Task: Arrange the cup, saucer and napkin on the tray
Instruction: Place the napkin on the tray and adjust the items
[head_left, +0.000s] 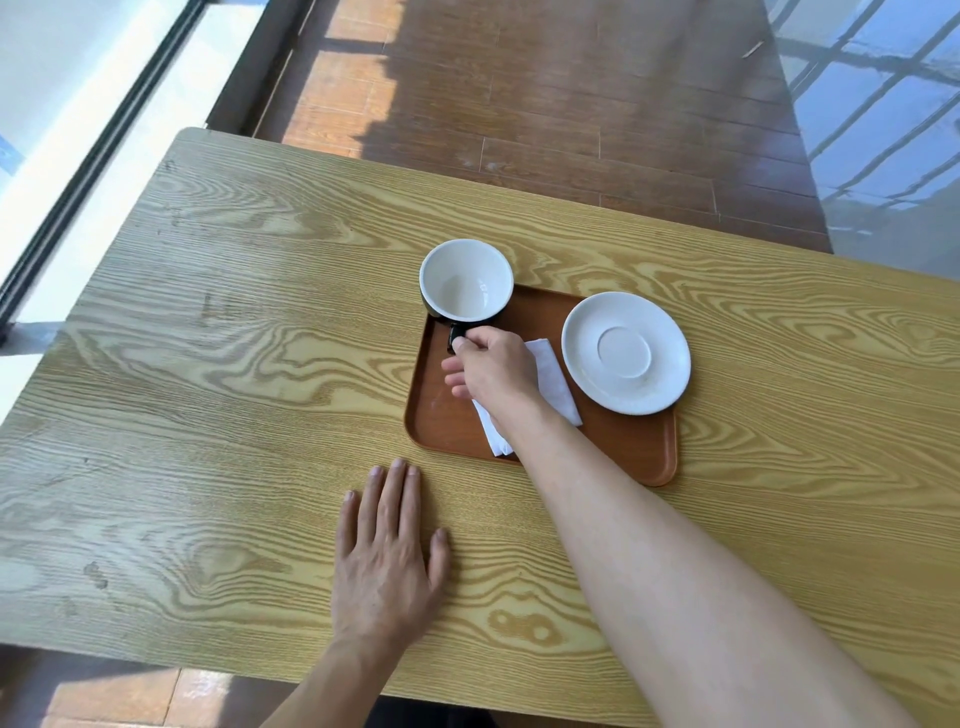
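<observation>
A brown tray (613, 457) lies on the wooden table. A cup (466, 278), black outside and white inside, is at the tray's far left corner. My right hand (493, 371) pinches its black handle with thumb and forefinger. I cannot tell if the cup rests on the tray or hangs just above it. A white saucer (626, 353) sits at the tray's far right, overhanging the rim. A folded white napkin (556, 384) lies in the tray's middle, partly hidden under my right hand and wrist. My left hand (387, 561) rests flat on the table, near the tray's left front corner.
The wooden table (234, 364) stretches wide to the left and right of the tray. Beyond its far edge is a brown plank floor (545, 93). A window frame (93, 156) runs along the left side.
</observation>
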